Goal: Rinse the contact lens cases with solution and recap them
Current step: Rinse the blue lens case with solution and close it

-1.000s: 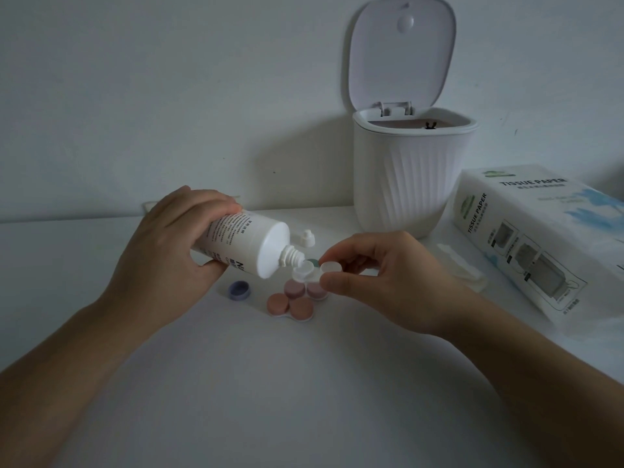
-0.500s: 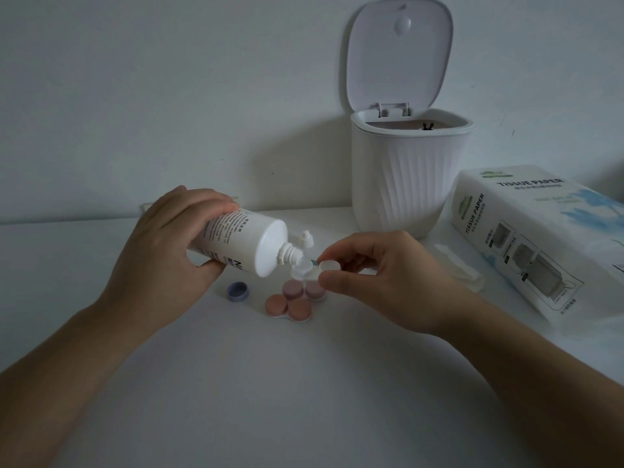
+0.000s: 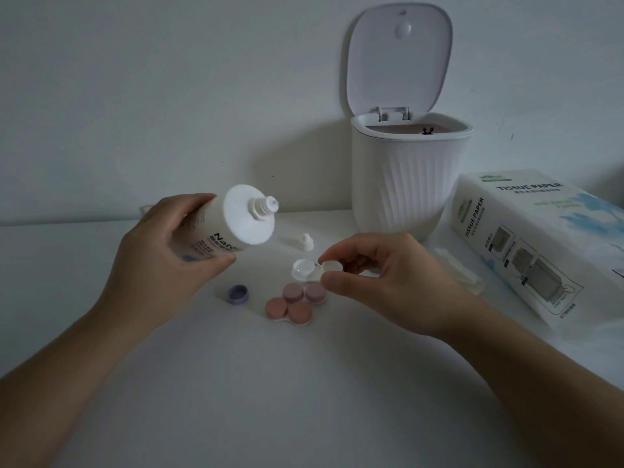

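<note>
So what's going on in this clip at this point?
A person is rinsing contact lens cases at a white table. The left hand grips the uncapped solution bottle, nozzle tipped up and off to the side. The right hand pinches an open white lens case above the capped pink cases. A purple cap and the bottle cap lie loose nearby.

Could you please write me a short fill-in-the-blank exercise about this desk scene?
1. The left hand holds the ____ bottle.
2. The bin's lid stands ____.
3. The right hand pinches the open white ____.
4. The loose cap on the table is ____.

Missing: solution; open; case; purple
</note>
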The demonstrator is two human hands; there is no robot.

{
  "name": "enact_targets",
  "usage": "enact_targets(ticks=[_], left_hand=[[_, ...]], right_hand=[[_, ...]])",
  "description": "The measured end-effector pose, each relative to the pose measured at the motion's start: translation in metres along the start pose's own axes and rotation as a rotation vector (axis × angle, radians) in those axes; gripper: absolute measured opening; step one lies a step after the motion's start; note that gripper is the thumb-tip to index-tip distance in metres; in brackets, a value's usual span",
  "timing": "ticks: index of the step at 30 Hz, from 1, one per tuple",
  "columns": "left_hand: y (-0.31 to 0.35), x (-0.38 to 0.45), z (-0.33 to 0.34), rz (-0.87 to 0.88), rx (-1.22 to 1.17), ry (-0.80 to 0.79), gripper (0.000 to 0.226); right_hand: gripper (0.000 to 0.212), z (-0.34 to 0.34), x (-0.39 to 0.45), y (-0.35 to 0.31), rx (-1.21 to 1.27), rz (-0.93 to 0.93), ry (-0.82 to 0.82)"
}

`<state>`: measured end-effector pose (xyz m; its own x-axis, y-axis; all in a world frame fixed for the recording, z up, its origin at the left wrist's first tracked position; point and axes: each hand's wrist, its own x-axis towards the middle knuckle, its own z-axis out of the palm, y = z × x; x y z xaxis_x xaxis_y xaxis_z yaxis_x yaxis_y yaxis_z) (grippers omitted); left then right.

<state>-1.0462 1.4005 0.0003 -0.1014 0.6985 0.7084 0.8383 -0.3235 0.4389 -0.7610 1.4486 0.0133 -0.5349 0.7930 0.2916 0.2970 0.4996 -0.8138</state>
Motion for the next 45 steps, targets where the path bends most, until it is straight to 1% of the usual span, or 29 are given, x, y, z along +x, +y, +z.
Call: enact_targets(ticks=[4, 8, 12, 17, 21, 26, 27, 29, 31, 32, 34, 35, 36, 37, 39, 42, 43, 45], left_hand=[[-0.009, 0.001, -0.003, -0.187, -0.100, 0.016, 0.068], [-0.018, 0.004, -0.002, -0.313, -0.214, 0.051, 0.069], [-0.025, 0.005, 0.000, -0.414, -0.284, 0.080, 0.069], [-0.028, 0.007, 0.002, -0.482, -0.328, 0.073, 0.060], [-0.029, 0.006, 0.005, -0.484, -0.324, 0.062, 0.049], [-0.028, 0.005, 0.007, -0.497, -0.368, 0.074, 0.045], [-0.028, 0.005, 0.008, -0.493, -0.371, 0.064, 0.048], [-0.024, 0.006, 0.008, -0.490, -0.405, 0.064, 0.070], [-0.018, 0.006, 0.006, -0.452, -0.380, 0.160, 0.088], [-0.013, 0.006, 0.004, -0.407, -0.326, 0.234, 0.091], [-0.001, 0.003, -0.002, -0.251, -0.203, 0.354, 0.082], [0.006, 0.001, -0.004, -0.173, -0.172, 0.378, 0.075], [0.013, -0.001, -0.005, -0.114, -0.167, 0.365, 0.066], [0.019, -0.003, -0.005, -0.069, -0.184, 0.317, 0.057], [0.032, -0.008, -0.001, -0.037, -0.252, 0.130, 0.043], [0.043, -0.016, 0.006, -0.088, -0.359, -0.178, 0.040], [0.044, -0.018, 0.009, -0.112, -0.380, -0.249, 0.041], [0.044, -0.021, 0.012, -0.152, -0.416, -0.342, 0.043]], right_hand=[[0.019, 0.000, 0.000, 0.000, -0.025, 0.011, 0.011], [0.022, 0.001, 0.001, 0.000, -0.034, 0.012, 0.022], [0.021, 0.001, 0.001, 0.001, -0.034, 0.020, 0.024], [0.018, 0.000, 0.002, 0.001, -0.021, 0.023, 0.032], [0.017, -0.001, 0.003, 0.001, -0.017, 0.038, 0.052], [0.019, -0.002, 0.003, 0.003, -0.030, 0.057, 0.064], [0.019, -0.002, 0.004, 0.004, -0.029, 0.061, 0.070], [0.020, -0.002, 0.003, 0.004, -0.027, 0.067, 0.079], [0.019, -0.003, 0.003, 0.004, -0.032, 0.068, 0.082], [0.019, -0.003, 0.003, 0.003, -0.034, 0.066, 0.080], [0.020, -0.003, 0.002, 0.002, -0.033, 0.061, 0.068], [0.019, -0.002, 0.002, 0.001, -0.031, 0.056, 0.061], [0.018, -0.002, 0.002, 0.000, -0.030, 0.050, 0.052], [0.017, -0.002, 0.002, -0.002, -0.029, 0.043, 0.039], [0.015, -0.001, 0.000, -0.004, -0.034, 0.026, 0.008], [0.015, 0.000, 0.000, -0.005, -0.021, -0.002, -0.025], [0.017, 0.001, 0.000, -0.005, -0.014, -0.015, -0.033], [0.026, 0.002, -0.001, -0.005, -0.010, -0.030, -0.054]])
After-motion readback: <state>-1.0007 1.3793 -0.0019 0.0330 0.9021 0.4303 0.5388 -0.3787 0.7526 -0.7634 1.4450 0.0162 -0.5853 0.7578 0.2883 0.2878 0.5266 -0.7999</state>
